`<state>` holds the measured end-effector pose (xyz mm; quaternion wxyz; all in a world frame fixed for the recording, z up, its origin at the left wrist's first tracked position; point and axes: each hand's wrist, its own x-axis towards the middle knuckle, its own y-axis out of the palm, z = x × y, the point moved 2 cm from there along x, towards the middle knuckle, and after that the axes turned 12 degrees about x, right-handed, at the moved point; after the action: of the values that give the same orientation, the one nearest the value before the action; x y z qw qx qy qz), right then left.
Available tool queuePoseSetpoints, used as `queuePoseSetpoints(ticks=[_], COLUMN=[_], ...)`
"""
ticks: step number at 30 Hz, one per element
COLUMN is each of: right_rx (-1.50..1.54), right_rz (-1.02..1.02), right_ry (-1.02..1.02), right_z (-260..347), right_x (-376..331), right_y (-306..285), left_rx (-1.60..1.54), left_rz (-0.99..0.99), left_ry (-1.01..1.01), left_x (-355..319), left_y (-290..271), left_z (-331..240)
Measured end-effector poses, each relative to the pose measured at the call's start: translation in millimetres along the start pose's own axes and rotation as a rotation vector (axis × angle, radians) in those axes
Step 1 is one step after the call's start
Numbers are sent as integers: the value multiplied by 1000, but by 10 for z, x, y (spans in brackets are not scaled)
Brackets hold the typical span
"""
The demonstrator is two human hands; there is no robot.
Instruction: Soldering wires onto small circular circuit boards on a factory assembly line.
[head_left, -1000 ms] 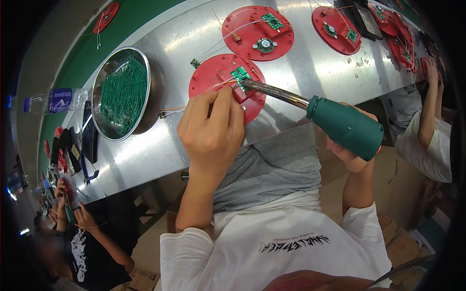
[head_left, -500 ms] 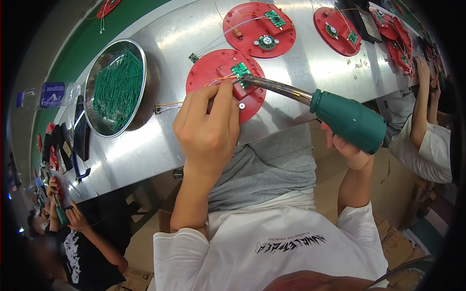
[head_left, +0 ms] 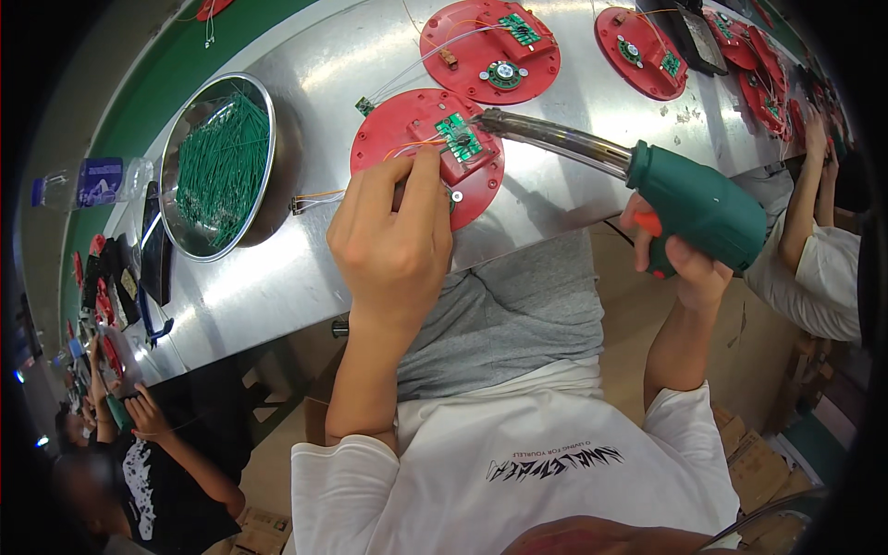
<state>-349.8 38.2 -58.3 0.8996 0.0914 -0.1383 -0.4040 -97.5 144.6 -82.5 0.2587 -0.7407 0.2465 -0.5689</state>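
at a metal bench (head_left: 245, 310), the left hand (head_left: 393, 227) is pinching thin wires (head_left: 413, 146) over a red disc (head_left: 381, 139), while the right hand (head_left: 694, 264) is gripping a green soldering gun (head_left: 698, 199). the two hands are working apart, and the gun's dark tip (head_left: 490, 120) is hovering at the far right edge of a green circuit board (head_left: 460, 137); whether it is touching is not showing clearly. doing this well would probably mean letting the left hand steady the wires close against the board, bringing the tip in at a low slant, resting it briefly on one spot and lifting it cleanly, without dragging it across neighbouring spots. the left hand is sitting near the heat, so keeping the long barrel (head_left: 564, 143) slanting in from the right, clear of the wires' covering and the disc, would seem wise. the board is lying on the disc, just beyond the left hand and to the far left of the right hand. a second red disc (head_left: 449, 32) is lying farther off, and a steel bowl (head_left: 271, 185) of green wires (head_left: 222, 166) is standing to the left.
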Motion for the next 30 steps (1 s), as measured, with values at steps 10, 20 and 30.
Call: queuePoseSetpoints(ticks=[10,20,30], right_rx=[-151,-403,-105], right_rz=[109,56,36], right_ry=[90,27,132], right_z=[-19,-49,-72], right_x=[-61,-96,-3], right_y=[-83,-65,-52], left_rx=[0,-13,-14], left_rz=[10,-21,-33], left_ry=[-7,-2,20], left_x=[-3,-13,-2], left_y=[-9,-14,8], left_z=[-12,-7,18])
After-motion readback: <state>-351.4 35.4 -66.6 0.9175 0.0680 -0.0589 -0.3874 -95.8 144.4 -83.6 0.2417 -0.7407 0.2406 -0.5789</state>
